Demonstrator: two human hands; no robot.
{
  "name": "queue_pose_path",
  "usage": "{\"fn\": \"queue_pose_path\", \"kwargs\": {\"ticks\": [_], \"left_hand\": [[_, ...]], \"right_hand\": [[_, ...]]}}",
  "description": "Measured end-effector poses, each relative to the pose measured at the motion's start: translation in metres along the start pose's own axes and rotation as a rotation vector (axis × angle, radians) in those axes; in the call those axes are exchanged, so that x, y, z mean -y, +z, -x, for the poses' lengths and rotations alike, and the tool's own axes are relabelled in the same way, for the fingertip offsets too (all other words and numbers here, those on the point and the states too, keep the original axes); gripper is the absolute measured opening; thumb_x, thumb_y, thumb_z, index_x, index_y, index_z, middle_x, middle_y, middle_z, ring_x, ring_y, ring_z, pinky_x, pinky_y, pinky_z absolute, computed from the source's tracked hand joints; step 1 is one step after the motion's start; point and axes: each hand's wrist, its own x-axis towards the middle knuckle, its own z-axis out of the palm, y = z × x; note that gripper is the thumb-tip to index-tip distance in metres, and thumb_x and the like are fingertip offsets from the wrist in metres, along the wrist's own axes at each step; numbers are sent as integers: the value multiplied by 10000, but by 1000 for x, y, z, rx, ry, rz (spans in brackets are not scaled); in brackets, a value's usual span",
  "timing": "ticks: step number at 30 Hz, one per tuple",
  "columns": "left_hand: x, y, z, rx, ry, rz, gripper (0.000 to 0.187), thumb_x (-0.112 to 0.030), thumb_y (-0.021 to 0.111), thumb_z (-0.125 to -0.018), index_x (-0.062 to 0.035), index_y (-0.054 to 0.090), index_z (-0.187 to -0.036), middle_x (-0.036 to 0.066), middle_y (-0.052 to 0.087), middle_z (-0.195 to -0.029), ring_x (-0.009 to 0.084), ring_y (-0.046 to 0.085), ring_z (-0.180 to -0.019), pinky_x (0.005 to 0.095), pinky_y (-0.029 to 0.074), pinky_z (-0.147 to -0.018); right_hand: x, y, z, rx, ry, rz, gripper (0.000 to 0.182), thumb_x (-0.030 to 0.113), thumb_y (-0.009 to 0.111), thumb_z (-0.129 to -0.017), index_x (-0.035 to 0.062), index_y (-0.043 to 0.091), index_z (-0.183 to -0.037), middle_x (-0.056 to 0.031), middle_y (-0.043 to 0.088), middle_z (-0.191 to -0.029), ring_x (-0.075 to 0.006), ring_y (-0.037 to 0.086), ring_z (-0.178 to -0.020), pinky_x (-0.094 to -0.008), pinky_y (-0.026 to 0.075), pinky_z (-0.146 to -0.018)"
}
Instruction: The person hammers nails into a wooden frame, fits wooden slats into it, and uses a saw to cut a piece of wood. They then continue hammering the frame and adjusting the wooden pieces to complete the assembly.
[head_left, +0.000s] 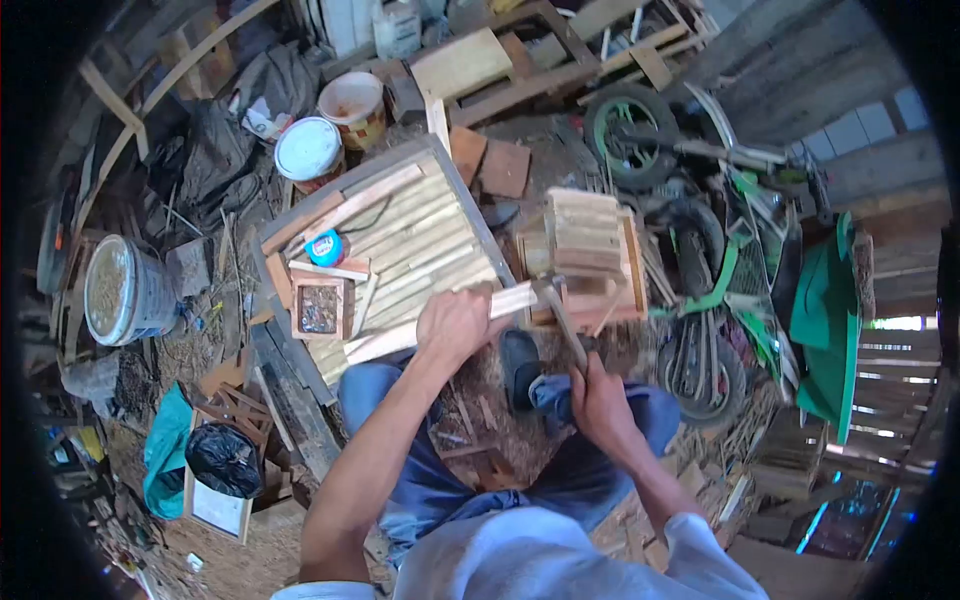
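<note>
My left hand (455, 322) is wrapped around a pale wooden slat (390, 342) lying over the near edge of a slatted wooden panel (430, 225). In my right hand (603, 402) is a hammer (568, 330), gripped by its handle, with its head right at the slat's right end. Just beyond the hammer stands a wooden frame (632, 262) with several slats (586, 235) stacked on it. On the panel's left part sit a small wooden box (346, 310) holding small dark bits and a blue round container (324, 247).
Lidded and open buckets (308, 150) stand behind the panel, and another bucket (130, 290) is at left. A green bicycle-like frame with wheels (725, 270) lies at right beside a green plastic basin (825, 320). Scrap wood (560, 60) is piled at the back; shavings cover the floor.
</note>
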Motion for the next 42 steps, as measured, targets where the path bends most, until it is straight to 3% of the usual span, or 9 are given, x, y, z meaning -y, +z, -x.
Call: {"fn": "queue_pose_path", "kwargs": {"ticks": [7, 10, 18, 19, 27, 30, 38, 40, 42], "left_hand": [[-2, 1, 7, 25, -1, -16, 414, -454, 673, -775, -44, 634, -822, 153, 652, -635, 291, 659, -574, 385, 534, -532], [-2, 2, 7, 17, 15, -6, 435, -476, 661, -780, -45, 639, -837, 162, 650, -632, 302, 657, -571, 398, 531, -530], [-1, 5, 6, 7, -2, 0, 483, -522, 640, -787, -40, 634, -791, 180, 639, -615, 316, 649, -556, 407, 521, -521], [-1, 7, 7, -3, 2, 3, 481, -521, 640, -788, -40, 635, -789, 180, 638, -613, 315, 648, -553, 406, 521, -518], [-4, 2, 6, 30, -5, -23, 446, -477, 666, -781, -35, 609, -766, 160, 647, -621, 294, 663, -567, 384, 534, -522], [-5, 3, 6, 35, -22, -26, 457, -494, 667, -774, -41, 613, -789, 154, 652, -631, 291, 664, -574, 377, 533, -524], [-2, 4, 9, 48, -8, -35, 427, -474, 673, -772, -52, 644, -829, 153, 658, -647, 288, 664, -576, 378, 535, -520], [-4, 4, 8, 48, 14, -30, 426, -471, 674, -771, -51, 648, -839, 153, 658, -646, 286, 662, -572, 377, 535, -520], [-3, 1, 7, 5, 21, -34, 425, -471, 669, -773, -50, 648, -832, 152, 654, -633, 283, 661, -565, 378, 534, -515]], "right_hand": [[28, -17, 20, -333, -155, -158, 124, 88, 513, -919, -12, 442, -938, -286, 553, -645, -499, 562, -655, -511, 444, -512], [-1, 4, 1, 4, 25, -3, 130, 109, 503, -928, -20, 493, -929, -246, 538, -619, -470, 559, -618, -464, 426, -513], [39, -20, 16, -285, -159, -140, 149, 111, 522, -925, -3, 425, -929, -295, 551, -654, -504, 558, -649, -520, 427, -519], [11, -2, 6, -2, 36, -53, 156, 122, 520, -927, -4, 428, -918, -300, 546, -642, -500, 560, -659, -542, 418, -529], [65, -48, 25, -168, 10, -305, 157, 122, 510, -922, -17, 437, -923, -295, 549, -639, -488, 568, -672, -525, 416, -517], [22, -4, 7, 25, 38, -46, 110, 88, 492, -921, -21, 492, -913, -280, 542, -647, -491, 548, -651, -483, 424, -512], [50, -22, 24, -352, -75, -243, 93, 32, 519, -895, -13, 444, -927, -259, 531, -614, -501, 553, -651, -502, 423, -506], [-2, 10, 7, 36, -4, -8, 136, 77, 524, -899, -25, 445, -943, -273, 548, -618, -505, 552, -641, -521, 441, -523], [8, 4, 3, 65, 72, 9, 101, 57, 514, -901, -12, 505, -974, -247, 557, -682, -422, 582, -605, -427, 443, -527]]}}
